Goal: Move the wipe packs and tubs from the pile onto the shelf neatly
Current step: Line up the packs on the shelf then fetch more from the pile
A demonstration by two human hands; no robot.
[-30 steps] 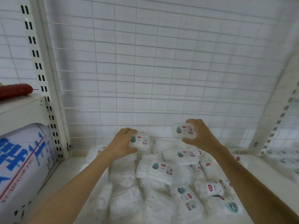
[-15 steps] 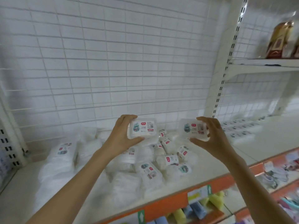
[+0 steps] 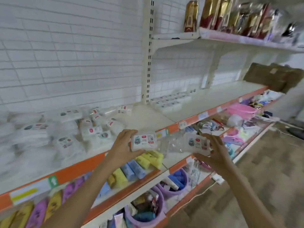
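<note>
We see the heap of white plastic wipe packs (image 3: pixel 69 129) lying left on the white metal shelf (image 3: pixel 205 102); a neat row of white packs (image 3: pixel 169 100) sits right, far back.

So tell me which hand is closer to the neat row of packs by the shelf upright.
Right. The right hand is below the row of packs, slightly right; the left hand is further left.

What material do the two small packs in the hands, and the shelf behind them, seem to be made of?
The left pack and right pack look like thin clear plastic with a glossy finish, each with a printed paper or film label; the white contents show through. The shelf seems to be painted metal, cream and matte, judging by its slotted upright; blur leaves this uncertain.
</note>
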